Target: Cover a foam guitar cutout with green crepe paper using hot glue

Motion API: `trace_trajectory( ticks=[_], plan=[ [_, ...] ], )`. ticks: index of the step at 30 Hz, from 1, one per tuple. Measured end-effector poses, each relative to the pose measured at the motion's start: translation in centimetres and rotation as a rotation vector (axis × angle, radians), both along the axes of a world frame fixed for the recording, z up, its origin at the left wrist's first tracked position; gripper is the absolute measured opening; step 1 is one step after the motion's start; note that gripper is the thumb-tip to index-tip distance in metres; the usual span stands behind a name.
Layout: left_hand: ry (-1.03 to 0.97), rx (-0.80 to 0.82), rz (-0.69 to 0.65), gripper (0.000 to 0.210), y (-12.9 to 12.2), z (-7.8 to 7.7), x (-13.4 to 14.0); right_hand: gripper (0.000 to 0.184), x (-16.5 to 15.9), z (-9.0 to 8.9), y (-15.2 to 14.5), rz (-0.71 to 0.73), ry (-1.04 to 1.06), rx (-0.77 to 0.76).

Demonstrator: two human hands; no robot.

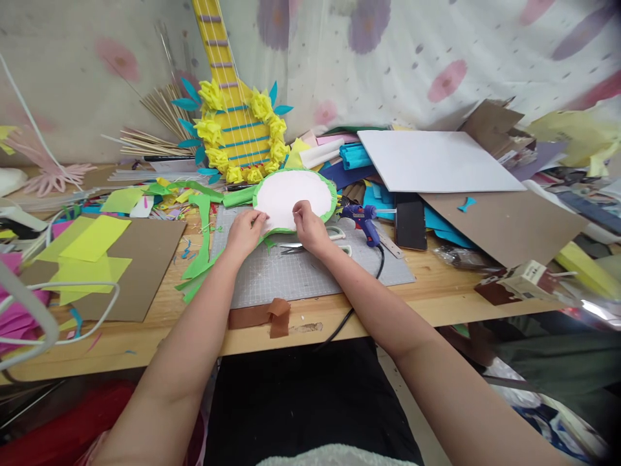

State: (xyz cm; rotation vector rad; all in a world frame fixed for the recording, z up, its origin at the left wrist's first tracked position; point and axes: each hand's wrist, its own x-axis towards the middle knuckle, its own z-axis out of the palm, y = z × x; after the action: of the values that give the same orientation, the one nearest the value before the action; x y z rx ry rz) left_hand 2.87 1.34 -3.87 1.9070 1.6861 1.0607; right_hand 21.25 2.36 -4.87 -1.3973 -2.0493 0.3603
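A white oval board (279,194) with a green paper rim stands tilted above the grey cutting mat (310,283). A green strip sticks out from its left side. My left hand (245,233) is closed at the board's lower left edge, thumb and fingers pinched there. Over the lower right part of the white face, my right hand (311,228) has its fingers curled into a pinch; what they hold, if anything, is too small to tell. Scissors (294,248) lie under my right wrist. A blue glue gun (363,220) rests just to the right.
Behind the board leans a yellow paper guitar (242,133) with yellow flowers. Green paper scraps (201,259) lie to the left, beside brown cardboard (145,278) with yellow sheets. On the right are a black phone (411,222), a white board (436,160) and a drink carton (526,281).
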Motion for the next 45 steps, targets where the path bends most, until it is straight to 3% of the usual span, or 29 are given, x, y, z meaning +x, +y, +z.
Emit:
trace_trajectory(
  ticks=[4,8,12,26,33,45],
  plan=[
    [0.092,0.009,0.063,0.017,-1.0,0.6,0.3,0.016,-0.4,0.4,-0.2,0.075,-0.008,-0.017],
    [0.198,0.005,0.058,0.041,-1.5,0.6,0.5,0.016,-0.3,0.4,-0.1,0.159,-0.104,0.108],
    [0.27,0.017,0.06,0.039,-1.4,0.5,0.6,0.019,-0.5,0.3,-0.2,0.169,-0.178,0.157],
    [0.136,-0.005,0.129,0.046,-0.7,-0.5,0.2,0.024,-1.5,0.9,0.2,0.136,-0.346,0.138],
    [0.09,-0.023,0.067,0.046,-0.5,-0.5,-0.3,0.023,-1.5,0.7,0.2,0.154,-0.382,0.151],
    [0.028,-0.057,0.067,0.041,-0.7,-0.1,-0.3,0.025,-1.7,2.2,-0.2,0.169,-0.446,0.07]
  ],
)
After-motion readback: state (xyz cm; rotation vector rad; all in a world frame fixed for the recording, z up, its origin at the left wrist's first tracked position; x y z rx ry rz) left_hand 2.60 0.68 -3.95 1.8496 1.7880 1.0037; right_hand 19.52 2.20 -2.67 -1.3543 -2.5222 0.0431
